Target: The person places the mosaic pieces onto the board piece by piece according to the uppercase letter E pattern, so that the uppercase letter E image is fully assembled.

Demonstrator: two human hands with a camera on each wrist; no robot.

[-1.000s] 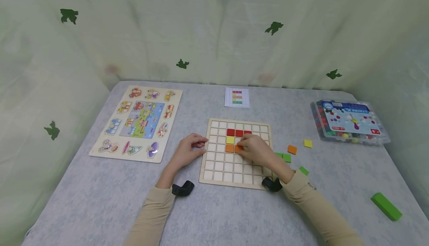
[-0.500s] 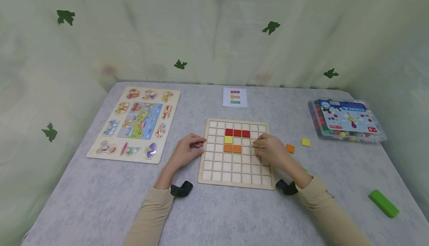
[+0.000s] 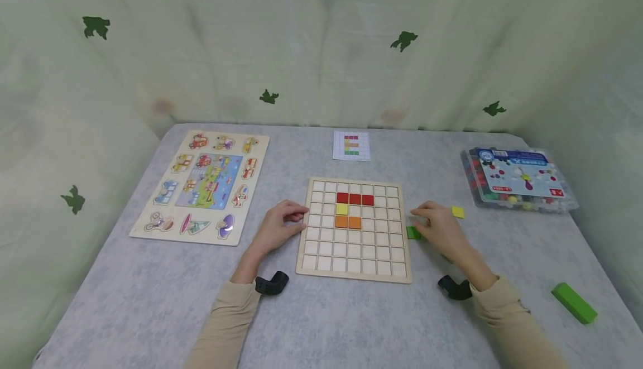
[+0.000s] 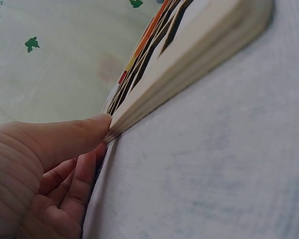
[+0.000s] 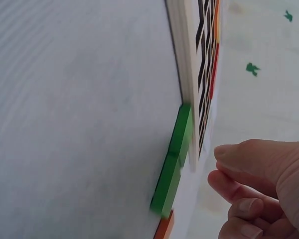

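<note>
A wooden grid board (image 3: 354, 249) lies on the table. Set in its cells are three red tiles (image 3: 355, 199), one yellow tile (image 3: 341, 209) and two orange tiles (image 3: 354, 223). My left hand (image 3: 276, 227) touches the board's left edge; in the left wrist view its thumb (image 4: 84, 132) rests against that edge. Beyond the right edge, my right hand (image 3: 443, 234) hovers with nothing between thumb and fingers. Two green tiles (image 5: 173, 159) lie beside the board, near that hand, and part of a loose orange tile (image 5: 164, 227) shows behind them.
A picture puzzle board (image 3: 198, 187) lies at the left. A small pattern card (image 3: 351, 145) is behind the grid. On the right are a loose yellow tile (image 3: 457, 212), a clear case of colourful parts (image 3: 519, 179) and a green block (image 3: 574, 303).
My right hand has let go of an orange tile in the grid and moved right, off the board, to beside the green tiles. The left hand has stayed at the board's left edge.
</note>
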